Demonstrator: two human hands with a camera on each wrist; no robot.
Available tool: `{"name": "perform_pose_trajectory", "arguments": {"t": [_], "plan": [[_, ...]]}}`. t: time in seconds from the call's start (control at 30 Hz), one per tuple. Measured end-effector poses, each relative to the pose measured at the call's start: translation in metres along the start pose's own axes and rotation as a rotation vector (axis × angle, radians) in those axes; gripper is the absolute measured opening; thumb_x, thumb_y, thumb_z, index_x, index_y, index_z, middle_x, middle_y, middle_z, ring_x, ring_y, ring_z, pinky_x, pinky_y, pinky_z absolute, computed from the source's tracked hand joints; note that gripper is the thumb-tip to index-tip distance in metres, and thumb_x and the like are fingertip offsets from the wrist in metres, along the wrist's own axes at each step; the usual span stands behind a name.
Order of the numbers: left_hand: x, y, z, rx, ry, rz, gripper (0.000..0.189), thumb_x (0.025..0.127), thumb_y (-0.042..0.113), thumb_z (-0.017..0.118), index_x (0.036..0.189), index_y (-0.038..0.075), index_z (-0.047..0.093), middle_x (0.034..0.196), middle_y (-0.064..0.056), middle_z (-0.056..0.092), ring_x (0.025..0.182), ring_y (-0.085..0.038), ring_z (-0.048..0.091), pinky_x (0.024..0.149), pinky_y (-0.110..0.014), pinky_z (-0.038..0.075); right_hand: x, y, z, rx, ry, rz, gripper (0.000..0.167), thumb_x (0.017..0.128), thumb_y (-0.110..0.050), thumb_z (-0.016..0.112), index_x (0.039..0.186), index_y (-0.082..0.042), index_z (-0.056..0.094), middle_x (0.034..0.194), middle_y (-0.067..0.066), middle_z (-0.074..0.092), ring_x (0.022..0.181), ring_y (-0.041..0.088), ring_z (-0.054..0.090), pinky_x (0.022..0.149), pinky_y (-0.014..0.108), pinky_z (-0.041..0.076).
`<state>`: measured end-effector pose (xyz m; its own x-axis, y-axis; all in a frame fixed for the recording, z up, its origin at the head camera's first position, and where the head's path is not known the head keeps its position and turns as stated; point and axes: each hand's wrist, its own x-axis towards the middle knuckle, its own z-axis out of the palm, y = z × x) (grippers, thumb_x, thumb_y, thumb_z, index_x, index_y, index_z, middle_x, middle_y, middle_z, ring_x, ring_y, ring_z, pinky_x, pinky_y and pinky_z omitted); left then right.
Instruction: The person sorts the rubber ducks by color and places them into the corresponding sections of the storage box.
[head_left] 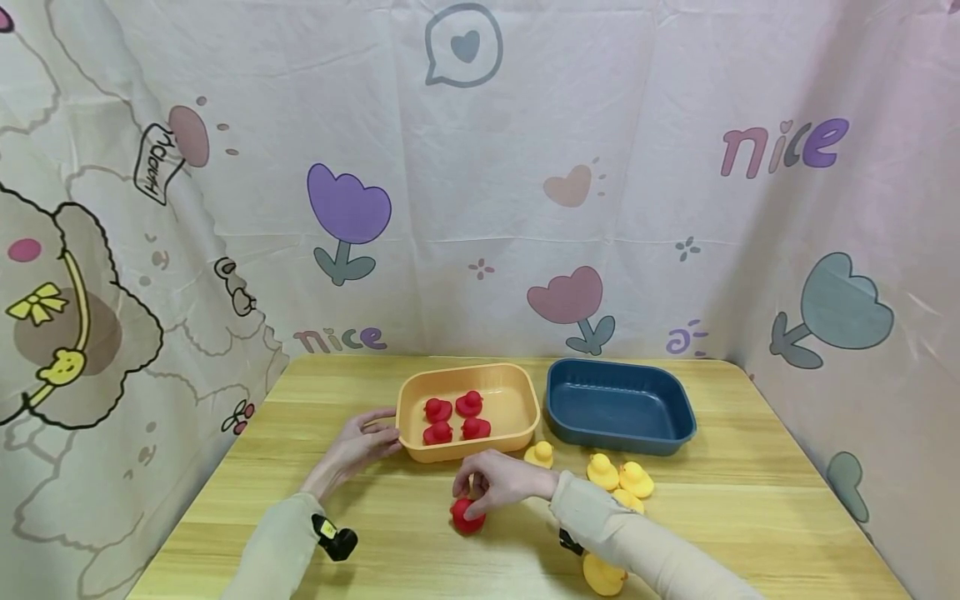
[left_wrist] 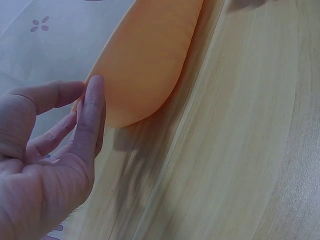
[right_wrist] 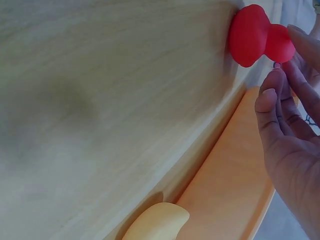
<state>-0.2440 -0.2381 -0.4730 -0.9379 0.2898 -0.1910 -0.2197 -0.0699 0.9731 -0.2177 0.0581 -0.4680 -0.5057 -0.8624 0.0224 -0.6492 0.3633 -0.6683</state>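
Printed pale cloth (head_left: 480, 167) backs a wooden table (head_left: 750, 500).

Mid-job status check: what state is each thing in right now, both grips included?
Orange tray: upright, four red ducks inside
Blue tray: upright, no ducks visible inside
Loose red duck: upright, outside both trays; table contact unclear
Yellow ducks: at least five, outside both trays, on the table
Left grip: holding the orange tray's left end
Right grip: pinching the loose red duck's head
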Motion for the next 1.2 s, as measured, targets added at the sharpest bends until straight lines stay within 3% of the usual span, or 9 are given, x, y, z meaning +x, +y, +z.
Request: {"name": "perform_pose_trajectory", "arguments": {"t": [0.2,0.4,0.67,1.2], "plan": [[0.0,0.0,0.001,-0.011,-0.007,0.006,0.066,0.099,-0.001,0.058,0.152,-0.014,0.022,0.1,-0.004,0.068,0.085,-0.009,0.071,0.081,-0.019,0.063,0.001,-0.001,0.0,0.012,-0.008,0.032,0.021,0.083,-0.012,0.083,0.1,-0.005,0.073,0.092,0.01,0.072,0.071,0.003,0.057,0.062,0.005,0.045],[-0.001,0.0,0.001,-0.01,-0.006,0.005,0.066,0.098,-0.001,0.059,0.152,-0.014,0.022,0.099,-0.004,0.068,0.084,-0.009,0.071,0.081,-0.019,0.063,0.001,-0.003,0.0,0.008,-0.021,0.069,0.019,0.083,-0.012,0.083,0.098,-0.007,0.073,0.084,0.003,0.071,0.068,-0.003,0.052,0.061,0.005,0.044],[0.0,-0.001,0.0,-0.01,-0.012,0.015,0.067,0.098,-0.001,0.059,0.151,-0.015,0.022,0.1,-0.004,0.068,0.085,-0.009,0.071,0.082,-0.019,0.063,0.001,-0.002,0.0,-0.019,-0.016,0.036,0.017,0.083,-0.012,0.083,0.096,-0.008,0.074,0.079,-0.003,0.069,0.067,-0.003,0.053,0.059,0.006,0.045],[0.0,-0.001,-0.002,-0.006,0.009,-0.002,0.064,0.098,-0.003,0.057,0.152,-0.013,0.023,0.102,-0.006,0.067,0.085,-0.01,0.071,0.082,-0.02,0.063,-0.002,-0.005,-0.01,0.035,0.068,-0.009,0.02,0.083,-0.011,0.081,0.101,-0.007,0.073,0.085,0.003,0.071,0.07,-0.002,0.057,0.062,0.009,0.051]]}}
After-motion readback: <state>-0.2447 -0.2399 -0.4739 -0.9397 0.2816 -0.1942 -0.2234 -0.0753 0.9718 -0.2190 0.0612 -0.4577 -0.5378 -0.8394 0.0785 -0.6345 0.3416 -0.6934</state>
